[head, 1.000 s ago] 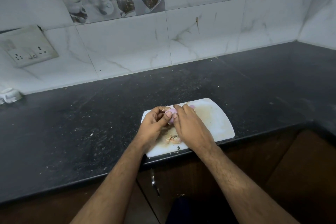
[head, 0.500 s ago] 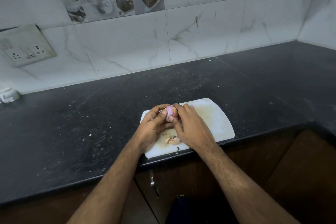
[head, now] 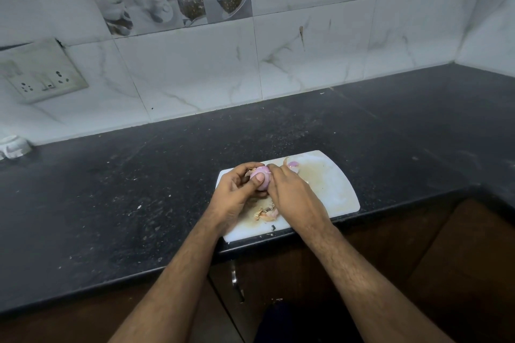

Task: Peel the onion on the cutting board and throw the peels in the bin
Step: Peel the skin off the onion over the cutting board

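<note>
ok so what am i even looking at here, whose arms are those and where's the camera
There is no machine here: the arms belong to a person wearing one wide-angle camera on the head, looking forward and down. The left hand and right hand hold a pinkish onion together over a white cutting board. The board lies at the front edge of a dark counter. Loose peels sit on the board near the hands, with another onion piece farther back. A switchboard is on the tiled wall. No bin is in view.

Count at worktop [head: 167, 175]:
Two hands, one onion [head: 263, 179], one cutting board [head: 328, 189], one peel heap [head: 266, 213], one wall socket [head: 41, 75].
</note>
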`<action>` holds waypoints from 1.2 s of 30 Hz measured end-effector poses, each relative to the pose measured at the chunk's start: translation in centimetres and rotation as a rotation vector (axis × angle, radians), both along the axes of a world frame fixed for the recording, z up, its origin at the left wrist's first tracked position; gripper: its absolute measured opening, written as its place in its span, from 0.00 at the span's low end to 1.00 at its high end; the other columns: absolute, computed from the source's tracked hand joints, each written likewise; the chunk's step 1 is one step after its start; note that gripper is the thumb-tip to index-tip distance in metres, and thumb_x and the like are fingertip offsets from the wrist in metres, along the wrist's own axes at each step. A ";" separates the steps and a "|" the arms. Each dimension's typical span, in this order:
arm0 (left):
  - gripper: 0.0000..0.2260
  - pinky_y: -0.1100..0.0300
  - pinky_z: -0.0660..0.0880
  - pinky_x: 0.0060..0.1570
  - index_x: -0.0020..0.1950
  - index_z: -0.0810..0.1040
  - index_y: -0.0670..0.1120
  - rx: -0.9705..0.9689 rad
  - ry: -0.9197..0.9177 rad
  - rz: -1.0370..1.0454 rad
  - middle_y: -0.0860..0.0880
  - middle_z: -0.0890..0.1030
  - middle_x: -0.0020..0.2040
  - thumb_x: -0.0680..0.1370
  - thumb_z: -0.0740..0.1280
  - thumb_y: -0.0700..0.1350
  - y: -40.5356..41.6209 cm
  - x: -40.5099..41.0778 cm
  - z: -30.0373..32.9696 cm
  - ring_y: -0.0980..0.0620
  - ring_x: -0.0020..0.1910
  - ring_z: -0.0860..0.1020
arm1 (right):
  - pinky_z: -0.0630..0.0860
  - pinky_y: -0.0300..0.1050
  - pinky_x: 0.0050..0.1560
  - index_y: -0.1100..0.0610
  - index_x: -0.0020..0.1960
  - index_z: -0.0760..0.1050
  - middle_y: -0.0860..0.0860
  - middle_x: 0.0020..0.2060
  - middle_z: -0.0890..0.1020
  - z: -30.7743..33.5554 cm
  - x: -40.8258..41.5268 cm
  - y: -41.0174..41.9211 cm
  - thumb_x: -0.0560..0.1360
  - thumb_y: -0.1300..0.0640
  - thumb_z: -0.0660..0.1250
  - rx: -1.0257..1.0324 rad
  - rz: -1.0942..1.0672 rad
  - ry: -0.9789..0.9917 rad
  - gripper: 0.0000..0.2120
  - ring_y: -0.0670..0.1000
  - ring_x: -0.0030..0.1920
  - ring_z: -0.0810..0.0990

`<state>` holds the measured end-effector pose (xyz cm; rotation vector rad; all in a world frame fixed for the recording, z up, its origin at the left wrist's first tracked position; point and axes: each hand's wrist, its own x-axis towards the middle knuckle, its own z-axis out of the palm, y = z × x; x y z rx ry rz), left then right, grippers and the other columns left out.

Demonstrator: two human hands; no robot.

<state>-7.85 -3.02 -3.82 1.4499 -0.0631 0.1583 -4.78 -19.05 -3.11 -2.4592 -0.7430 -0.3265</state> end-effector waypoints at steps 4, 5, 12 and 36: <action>0.15 0.57 0.83 0.47 0.64 0.83 0.41 -0.013 0.023 0.043 0.41 0.87 0.54 0.79 0.73 0.43 -0.2 0.0 0.2 0.46 0.50 0.85 | 0.77 0.44 0.54 0.59 0.71 0.72 0.53 0.59 0.79 -0.1 -0.3 -0.3 0.84 0.55 0.59 0.017 0.025 -0.100 0.17 0.51 0.56 0.78; 0.14 0.58 0.82 0.47 0.64 0.83 0.41 -0.004 0.029 0.056 0.41 0.87 0.54 0.79 0.73 0.41 -0.2 0.1 0.1 0.47 0.49 0.85 | 0.78 0.43 0.52 0.59 0.67 0.75 0.53 0.56 0.80 -0.3 -0.3 -0.3 0.83 0.56 0.61 0.036 0.028 -0.127 0.15 0.50 0.54 0.78; 0.12 0.57 0.83 0.50 0.63 0.83 0.42 0.014 0.059 0.057 0.40 0.87 0.55 0.79 0.73 0.39 -0.1 0.1 -0.1 0.46 0.50 0.85 | 0.74 0.44 0.47 0.57 0.55 0.74 0.49 0.48 0.77 -0.4 0.4 -0.6 0.85 0.56 0.57 0.280 -0.105 -0.010 0.08 0.48 0.48 0.76; 0.15 0.51 0.83 0.58 0.65 0.79 0.39 -0.025 0.053 -0.009 0.38 0.86 0.58 0.80 0.73 0.40 -0.2 0.0 0.5 0.44 0.54 0.85 | 0.76 0.30 0.49 0.52 0.66 0.80 0.44 0.51 0.77 -0.1 0.1 -1.5 0.81 0.56 0.69 0.516 0.120 -0.007 0.14 0.39 0.51 0.78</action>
